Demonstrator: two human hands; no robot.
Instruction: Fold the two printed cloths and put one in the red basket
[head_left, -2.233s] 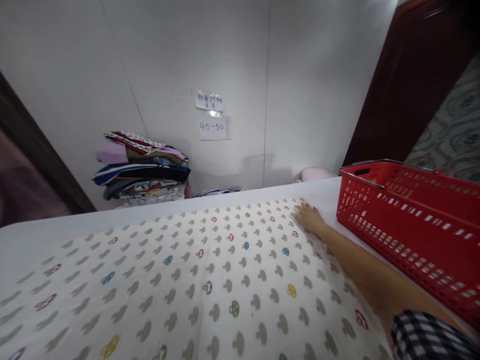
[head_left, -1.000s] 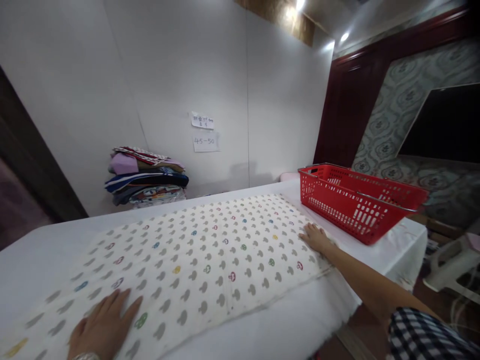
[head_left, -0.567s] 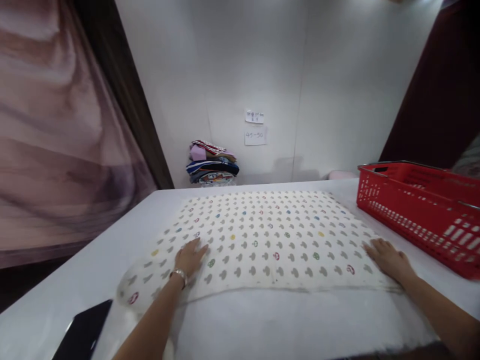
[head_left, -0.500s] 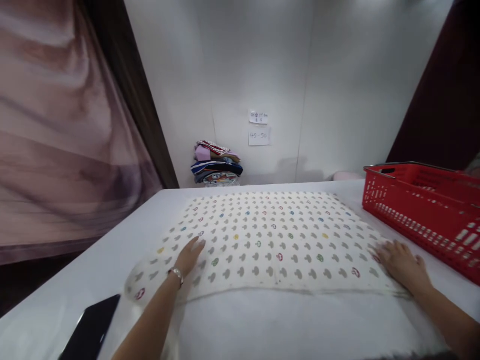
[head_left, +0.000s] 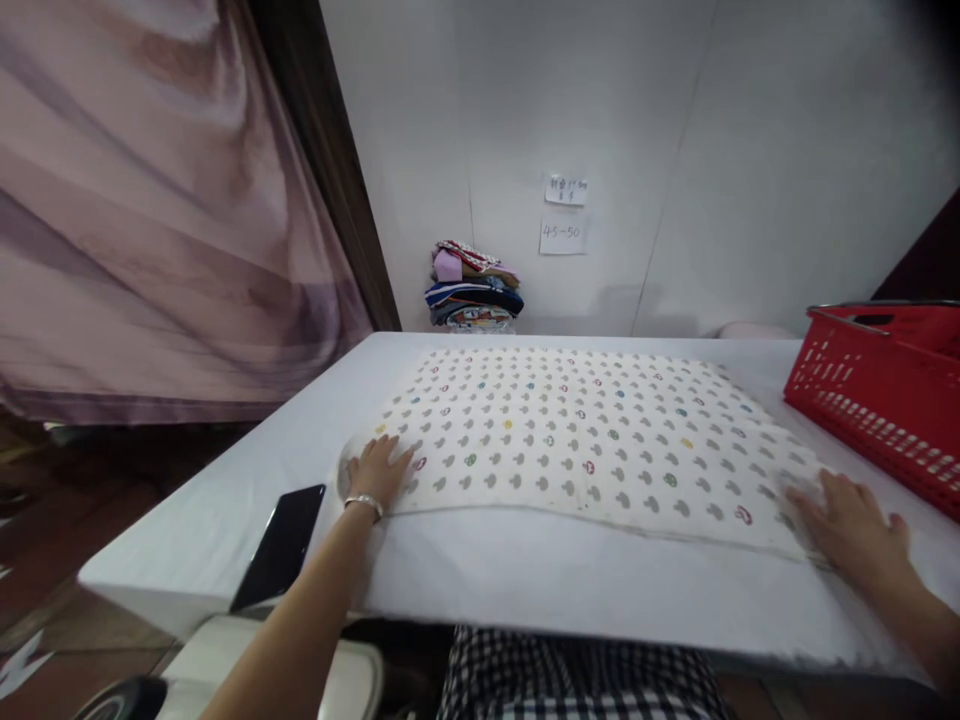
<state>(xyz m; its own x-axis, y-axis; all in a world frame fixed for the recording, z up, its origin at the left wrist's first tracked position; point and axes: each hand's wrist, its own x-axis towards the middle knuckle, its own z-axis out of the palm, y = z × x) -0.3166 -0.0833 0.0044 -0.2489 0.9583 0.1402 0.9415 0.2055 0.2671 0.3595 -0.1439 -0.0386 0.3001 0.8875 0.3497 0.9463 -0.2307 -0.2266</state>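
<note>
A white cloth [head_left: 577, 430] printed with small grey and coloured mushrooms lies spread flat on the white table [head_left: 480, 570]. My left hand [head_left: 375, 472], with a silver bracelet at the wrist, rests flat on the cloth's near left corner, fingers stretched out. My right hand [head_left: 851, 520] lies flat on the near right corner, fingers apart. Neither hand grips anything.
A red plastic basket [head_left: 877, 390] stands at the table's right end. A black phone [head_left: 281, 545] lies near the left front edge. A stack of folded fabrics [head_left: 472, 288] sits by the back wall under two paper notes [head_left: 562, 235]. A pink curtain [head_left: 150, 220] hangs at left.
Both hands have slid outward along the cloth's near edge, the left to the left corner, the right to the right corner. The view has swung left and lower.
</note>
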